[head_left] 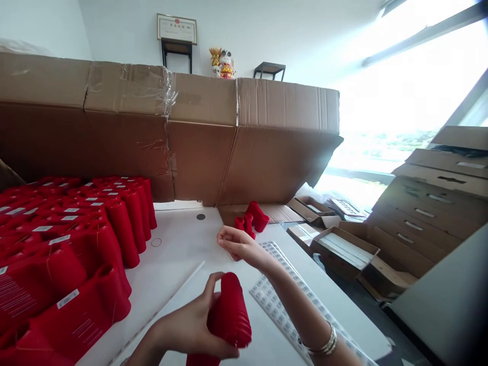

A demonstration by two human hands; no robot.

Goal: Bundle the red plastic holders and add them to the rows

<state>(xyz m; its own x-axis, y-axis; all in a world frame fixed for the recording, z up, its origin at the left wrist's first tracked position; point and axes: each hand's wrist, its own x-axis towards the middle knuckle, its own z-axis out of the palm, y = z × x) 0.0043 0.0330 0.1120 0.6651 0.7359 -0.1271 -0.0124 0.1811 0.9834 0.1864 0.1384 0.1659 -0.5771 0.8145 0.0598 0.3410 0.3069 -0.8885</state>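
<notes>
Your left hand (190,320) grips a ribbed red plastic cylinder (232,310). Your right hand (238,243) hangs empty, loosely curled, near small red pieces (249,221) on the tabletop (179,239).

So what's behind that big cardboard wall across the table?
Above the cardboard wall rise a framed certificate and a small ornament against a white wall; anything lower down behind the cardboard is hidden.

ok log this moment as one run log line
left hand holds red ribbed cylinder | right hand empty near label sheet | beside: rows of red labelled cylinders
</notes>
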